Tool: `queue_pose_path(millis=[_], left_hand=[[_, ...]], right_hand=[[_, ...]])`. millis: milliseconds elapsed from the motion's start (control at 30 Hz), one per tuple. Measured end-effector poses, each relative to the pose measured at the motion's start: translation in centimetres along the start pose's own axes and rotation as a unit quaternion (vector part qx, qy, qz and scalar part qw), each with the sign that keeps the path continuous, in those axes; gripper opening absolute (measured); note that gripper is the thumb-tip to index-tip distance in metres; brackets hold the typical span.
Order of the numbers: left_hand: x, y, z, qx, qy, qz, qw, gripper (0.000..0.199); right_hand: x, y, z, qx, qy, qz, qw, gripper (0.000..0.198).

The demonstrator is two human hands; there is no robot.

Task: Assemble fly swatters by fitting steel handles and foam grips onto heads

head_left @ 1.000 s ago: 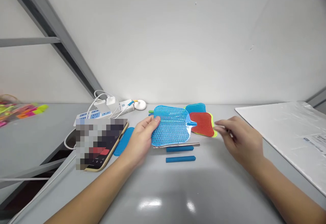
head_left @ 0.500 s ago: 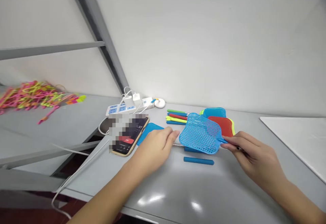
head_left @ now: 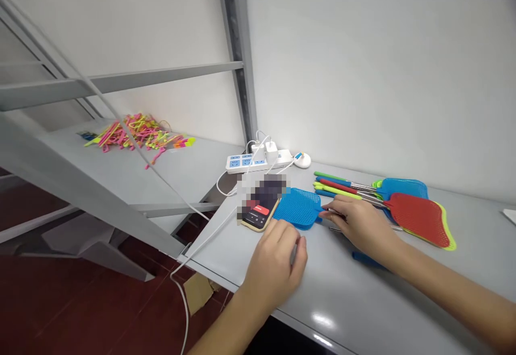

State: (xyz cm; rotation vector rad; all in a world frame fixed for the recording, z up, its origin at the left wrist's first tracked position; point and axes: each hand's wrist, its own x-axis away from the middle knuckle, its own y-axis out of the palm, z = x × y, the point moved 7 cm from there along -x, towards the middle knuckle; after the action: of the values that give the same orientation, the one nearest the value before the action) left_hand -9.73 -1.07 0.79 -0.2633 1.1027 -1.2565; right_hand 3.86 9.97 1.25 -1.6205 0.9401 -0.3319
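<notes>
My right hand (head_left: 357, 223) pinches the neck of a blue fly swatter (head_left: 301, 208), whose mesh head lies flat beside a phone, over another blue head. My left hand (head_left: 277, 255) is just in front of those heads, fingers loosely bent and thumb apart, with nothing seen in it. Behind my right hand several fly swatters lie together, a red fly swatter (head_left: 421, 220) on top of a yellow one, and a blue fly swatter (head_left: 405, 187) farther back. Their coloured handles (head_left: 336, 183) point left. A dark blue handle (head_left: 368, 260) is partly hidden under my right forearm.
A phone (head_left: 258, 212) lies left of the blue heads. Behind it are a power strip (head_left: 237, 163) with white chargers and a round white device (head_left: 302, 160). A white cable (head_left: 201, 247) hangs over the table edge. Pink and yellow items (head_left: 137, 132) are heaped on the left table.
My right hand has carried the blue swatter left and down, from held-up to flat by the phone. My left hand has drawn back toward the front edge. The view has turned left.
</notes>
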Motion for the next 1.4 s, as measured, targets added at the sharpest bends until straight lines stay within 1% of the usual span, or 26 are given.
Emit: queue_pose_path(millis=[167, 233, 367, 467, 600, 667, 733, 800, 833, 900, 967, 1033, 1067, 1133, 1233, 1300, 1400], left_hand=[[0.0, 0.4, -0.2, 0.000, -0.009, -0.027, 1.000, 0.010], [-0.1, 0.6, -0.3, -0.023, -0.015, -0.038, 0.999, 0.011], [-0.2, 1.0, -0.4, -0.076, -0.032, -0.052, 0.995, 0.016], [0.0, 1.1, -0.6, -0.091, -0.037, -0.053, 0.994, 0.017], [-0.3, 1.0, -0.5, -0.089, -0.037, -0.053, 0.994, 0.018], [-1.2, 1.2, 0.0, -0.077, -0.034, -0.059, 0.995, 0.018], [-2.7, 1.6, 1.2, -0.059, -0.023, -0.072, 0.995, 0.021], [-4.7, 2.3, 2.9, -0.050, 0.004, -0.098, 0.994, 0.024], [-5.7, 2.8, 3.9, -0.056, 0.031, -0.121, 0.991, 0.022], [-7.5, 4.0, 6.1, -0.076, 0.099, -0.164, 0.978, 0.015], [-8.9, 5.0, 7.9, -0.092, 0.179, -0.194, 0.960, 0.016], [-9.9, 5.7, 8.8, -0.102, 0.242, -0.206, 0.943, 0.017], [-10.4, 5.9, 8.8, -0.105, 0.256, -0.206, 0.939, 0.017], [-11.3, 6.2, 8.0, -0.102, 0.250, -0.200, 0.942, 0.019], [-12.2, 6.6, 6.0, -0.081, 0.200, -0.189, 0.958, 0.023], [-12.0, 7.2, 5.3, -0.063, 0.182, -0.195, 0.962, 0.025], [-11.0, 8.3, 5.1, -0.031, 0.174, -0.202, 0.963, 0.023]], right_hand=[[0.1, 1.4, -0.5, 0.075, 0.021, -0.051, 0.996, 0.031], [0.2, 1.6, -0.7, 0.109, 0.022, -0.068, 0.992, 0.032], [-0.2, 1.9, -1.0, 0.143, 0.004, -0.073, 0.987, 0.030], [-0.4, 1.5, -1.0, 0.169, -0.007, -0.072, 0.983, 0.030], [0.5, -0.3, -0.7, 0.218, -0.001, -0.044, 0.975, 0.031], [1.4, -1.4, -0.7, 0.239, -0.009, -0.017, 0.971, 0.029], [2.5, -2.1, -0.8, 0.254, -0.026, 0.008, 0.967, 0.024], [3.5, -2.5, -0.7, 0.259, -0.034, 0.017, 0.965, 0.019], [4.0, -2.7, -0.5, 0.257, -0.032, 0.020, 0.966, 0.019], [4.8, -3.4, 0.1, 0.238, -0.021, 0.042, 0.970, 0.026], [5.8, -4.5, 1.1, 0.207, -0.014, 0.075, 0.975, 0.033], [6.9, -5.7, 2.4, 0.192, -0.016, 0.105, 0.976, 0.035], [7.5, -6.3, 3.2, 0.193, -0.018, 0.116, 0.974, 0.034], [8.9, -7.1, 5.0, 0.198, -0.017, 0.127, 0.972, 0.030], [10.9, -7.6, 7.7, 0.181, -0.010, 0.129, 0.975, 0.023], [11.9, -7.6, 8.9, 0.156, -0.005, 0.134, 0.979, 0.018], [12.6, -7.6, 9.5, 0.120, -0.003, 0.141, 0.983, 0.015]])
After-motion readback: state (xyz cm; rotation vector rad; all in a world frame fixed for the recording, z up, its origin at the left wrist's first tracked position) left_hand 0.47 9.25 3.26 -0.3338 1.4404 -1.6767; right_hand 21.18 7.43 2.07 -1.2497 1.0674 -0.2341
